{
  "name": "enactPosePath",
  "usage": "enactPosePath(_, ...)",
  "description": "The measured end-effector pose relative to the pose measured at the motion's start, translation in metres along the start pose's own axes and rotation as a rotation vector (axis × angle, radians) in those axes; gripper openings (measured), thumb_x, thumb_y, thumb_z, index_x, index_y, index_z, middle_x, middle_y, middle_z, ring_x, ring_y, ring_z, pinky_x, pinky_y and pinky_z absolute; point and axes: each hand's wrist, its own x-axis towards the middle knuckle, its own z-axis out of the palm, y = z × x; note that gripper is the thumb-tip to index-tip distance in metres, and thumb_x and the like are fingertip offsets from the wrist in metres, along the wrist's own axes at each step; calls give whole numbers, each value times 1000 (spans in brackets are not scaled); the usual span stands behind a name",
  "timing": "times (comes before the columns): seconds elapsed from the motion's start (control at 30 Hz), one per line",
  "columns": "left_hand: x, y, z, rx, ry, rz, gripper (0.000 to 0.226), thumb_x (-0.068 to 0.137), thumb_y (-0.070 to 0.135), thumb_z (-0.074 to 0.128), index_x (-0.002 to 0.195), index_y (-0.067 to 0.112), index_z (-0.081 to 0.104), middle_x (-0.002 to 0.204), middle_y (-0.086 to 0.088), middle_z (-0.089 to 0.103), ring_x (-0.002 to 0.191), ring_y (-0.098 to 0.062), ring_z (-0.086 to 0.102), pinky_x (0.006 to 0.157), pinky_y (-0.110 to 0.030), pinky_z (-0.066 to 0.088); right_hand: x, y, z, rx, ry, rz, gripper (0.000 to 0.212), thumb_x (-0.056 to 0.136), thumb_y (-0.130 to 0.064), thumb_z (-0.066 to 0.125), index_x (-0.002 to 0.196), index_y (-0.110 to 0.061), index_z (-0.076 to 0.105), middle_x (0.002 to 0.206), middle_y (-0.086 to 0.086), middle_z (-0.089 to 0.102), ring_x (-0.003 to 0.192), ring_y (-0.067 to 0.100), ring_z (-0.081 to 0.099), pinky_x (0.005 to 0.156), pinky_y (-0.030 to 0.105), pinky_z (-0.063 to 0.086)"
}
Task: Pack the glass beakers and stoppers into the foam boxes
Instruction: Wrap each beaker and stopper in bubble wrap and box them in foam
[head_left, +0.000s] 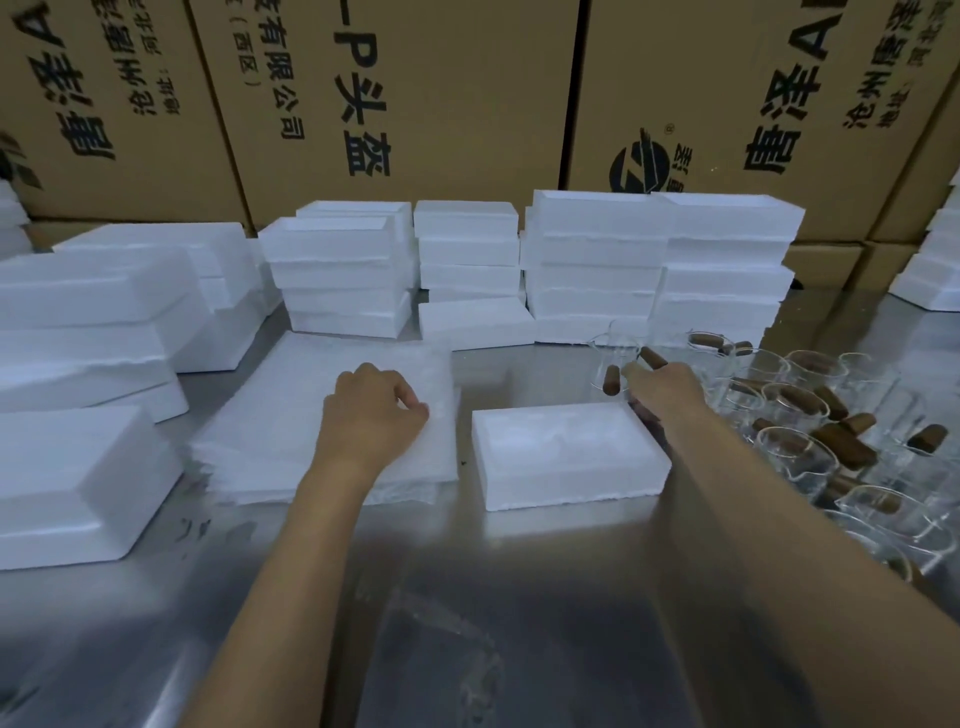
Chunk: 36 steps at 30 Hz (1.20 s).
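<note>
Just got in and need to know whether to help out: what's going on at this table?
A person is packing glassware into foam boxes. One open foam box sits empty on the metal table. The left hand rests on a stack of thin white foam sheets, pinching the top one. The right hand reaches toward the glass beakers and brown stoppers on the right, holding stoppers. Stacked foam boxes line the back.

Metal table (519, 597) gleaming, smooth; foam boxes (569, 457) looking matt, grainy; glass beakers (795, 457) shining clear; stoppers (841, 441) showing brown, matt.
</note>
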Motion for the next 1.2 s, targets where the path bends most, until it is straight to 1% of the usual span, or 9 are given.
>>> enactPosePath(0.13,0,-1,3,85,0,32,14,92,15,56,88,14,69,104,-4,59,111,-28,46,92,-38,39,18,-4,5,-53,-10,24,70,79,-31,74,143,-16,49,75,8,69,52,18,49,52,28,42)
enactPosePath(0.23,-1,-1,3,72,3,30,16,88,5,50,87,17,61,110,-6,57,109,-28,43,86,-34,30,23,-5,8,8,-8,64,62,84,-25,73,140,-20,47,76,9,74,49,15,48,42,25,35)
enactPosePath(0.37,1,1,-2,-66,25,1,20,91,2,44,85,17,57,112,-2,57,111,-25,43,88,-35,31,15,-12,9,-154,49,-60,29,87,-27,71,103,-3,65,93,17,72,81,28,67,76,37,55)
enactPosePath(0.47,-1,7,-10,-238,-16,-17,23,98,8,45,82,21,56,96,13,53,116,-25,48,102,-40,38,-15,-20,8,-212,53,-228,39,89,-34,68,75,3,71,80,18,72,71,27,62,69,30,45)
enactPosePath(0.53,-5,11,-15,-370,-70,-17,25,101,16,47,79,26,55,98,12,54,111,-21,53,102,-39,42,-45,-25,7,-112,-19,-333,40,91,-37,66,74,-2,74,82,10,75,81,24,67,70,29,46)
enactPosePath(0.67,-10,18,-15,-469,-123,35,18,103,24,50,91,15,61,92,12,56,80,0,52,66,-15,38,-106,-33,7,202,-192,-492,25,99,-30,57,83,-15,70,73,-7,72,70,2,65,61,14,45)
enactPosePath(0.8,-11,21,-10,-456,-178,66,18,102,25,52,100,12,64,93,14,56,79,2,50,70,-19,37,-137,-30,19,278,-339,-566,21,103,-24,49,95,-11,63,74,-7,69,74,6,64,61,15,46)
enactPosePath(1.0,-10,17,-12,-600,-134,-3,19,102,25,53,94,20,69,93,19,62,84,9,53,66,-8,35,-140,-9,33,-43,-251,-658,17,100,-25,52,83,-23,56,68,-7,58,71,13,54,64,25,40)
enactPosePath(1.2,-14,22,-18,-816,-127,-37,17,100,29,55,93,26,71,84,26,67,77,14,58,72,-10,38,-136,3,31,-377,-89,-802,14,99,-30,50,90,-19,53,72,-6,53,83,15,47,69,40,46)
